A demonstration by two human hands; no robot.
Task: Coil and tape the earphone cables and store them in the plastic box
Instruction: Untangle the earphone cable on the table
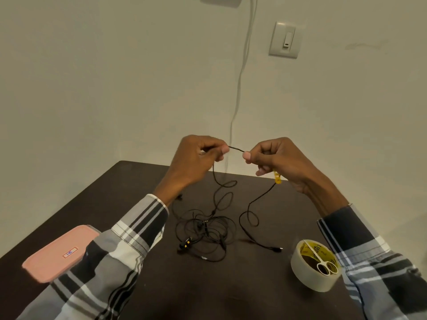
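Both hands are raised above the far part of the dark table. My left hand and my right hand each pinch a black earphone cable, a short stretch of it taut between them. A yellow piece of the cable pokes out under my right hand. From both hands the cable hangs down to a tangled pile of black earphone cables on the table. A pink-lidded plastic box lies shut at the left. A tape roll stands at the right.
Small white-handled scissors lie across the tape roll's hole. A loose cable end with a plug lies left of the roll. Behind the table, the wall carries a light switch and a white cord running down.
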